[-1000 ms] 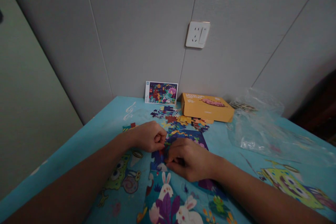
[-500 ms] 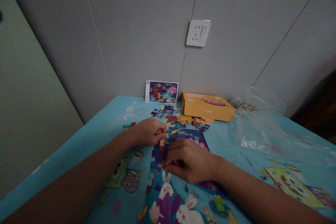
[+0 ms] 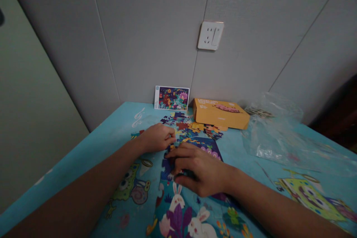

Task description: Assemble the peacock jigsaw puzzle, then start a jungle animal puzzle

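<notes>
The puzzle (image 3: 178, 214) lies partly under the right hand (image 3: 198, 169) and runs on toward 6 o'clock. The right hand's fingers are spread and bent over it; the left hand (image 3: 157, 137), at 10 o'clock from the right, has its fingers curled in, pinching what I cannot tell. Loose pieces (image 3: 196, 126) lie at 12 o'clock. Best, I judge, to steady joined parts lightly, match tabs squarely, then press straight down
</notes>
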Motion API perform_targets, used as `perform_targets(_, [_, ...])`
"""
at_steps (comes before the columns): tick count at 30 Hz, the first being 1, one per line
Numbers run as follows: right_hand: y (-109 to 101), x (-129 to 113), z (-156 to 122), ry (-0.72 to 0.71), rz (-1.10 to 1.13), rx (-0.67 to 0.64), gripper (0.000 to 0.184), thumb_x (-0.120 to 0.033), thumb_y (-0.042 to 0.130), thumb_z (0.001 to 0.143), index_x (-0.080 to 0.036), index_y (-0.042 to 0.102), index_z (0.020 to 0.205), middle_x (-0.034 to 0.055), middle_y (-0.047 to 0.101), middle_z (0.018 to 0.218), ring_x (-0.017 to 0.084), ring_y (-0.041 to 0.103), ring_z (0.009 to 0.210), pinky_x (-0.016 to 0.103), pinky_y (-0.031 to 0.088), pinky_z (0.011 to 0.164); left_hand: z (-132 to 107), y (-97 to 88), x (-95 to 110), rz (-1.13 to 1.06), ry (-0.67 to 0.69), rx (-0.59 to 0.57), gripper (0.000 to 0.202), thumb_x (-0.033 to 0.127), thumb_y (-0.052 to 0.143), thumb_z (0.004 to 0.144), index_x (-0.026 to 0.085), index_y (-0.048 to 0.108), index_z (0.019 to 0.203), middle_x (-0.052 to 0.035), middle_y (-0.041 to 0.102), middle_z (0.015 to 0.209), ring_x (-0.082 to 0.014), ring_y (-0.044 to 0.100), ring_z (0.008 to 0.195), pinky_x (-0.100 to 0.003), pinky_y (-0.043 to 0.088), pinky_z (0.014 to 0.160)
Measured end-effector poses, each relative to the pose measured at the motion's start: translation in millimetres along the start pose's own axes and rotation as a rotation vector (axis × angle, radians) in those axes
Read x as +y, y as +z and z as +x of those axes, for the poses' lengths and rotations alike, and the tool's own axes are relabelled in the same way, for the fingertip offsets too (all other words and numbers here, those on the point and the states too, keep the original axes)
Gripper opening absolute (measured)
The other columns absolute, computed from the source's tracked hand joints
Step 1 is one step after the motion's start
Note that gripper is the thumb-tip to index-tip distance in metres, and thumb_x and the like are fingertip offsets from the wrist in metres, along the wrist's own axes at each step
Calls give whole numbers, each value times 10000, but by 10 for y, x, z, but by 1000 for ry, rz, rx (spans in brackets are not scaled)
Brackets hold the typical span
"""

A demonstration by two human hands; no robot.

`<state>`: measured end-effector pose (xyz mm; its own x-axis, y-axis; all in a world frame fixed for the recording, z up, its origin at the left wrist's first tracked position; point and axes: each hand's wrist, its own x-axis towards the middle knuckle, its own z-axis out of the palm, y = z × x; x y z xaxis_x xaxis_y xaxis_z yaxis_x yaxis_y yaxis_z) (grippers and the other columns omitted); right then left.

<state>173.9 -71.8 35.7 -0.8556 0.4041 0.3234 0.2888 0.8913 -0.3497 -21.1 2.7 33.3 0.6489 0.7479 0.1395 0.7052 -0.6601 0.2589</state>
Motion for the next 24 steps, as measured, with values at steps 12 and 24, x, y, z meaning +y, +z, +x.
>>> perform_targets(12, [-18, -9, 8, 13, -27, -3, 104, -224, 645, 813, -150, 678, 877, 94, 659, 1071, 214, 575, 986, 372, 424, 896, -7, -20, 11, -4, -5, -17, 211, 318, 529, 854, 189, 679, 780, 5, 570, 560, -128, 479, 536, -240, 277, 542])
perform_targets(24, [-14, 2, 4, 9, -20, -8, 78, -219, 646, 818, -158, 693, 834, 79, 684, 966, 201, 593, 966, 366, 424, 894, -2, -6, -8, -13, 0, -12, 200, 314, 536, 851, 185, 662, 765, 13, 546, 550, -120, 460, 526, -239, 265, 532])
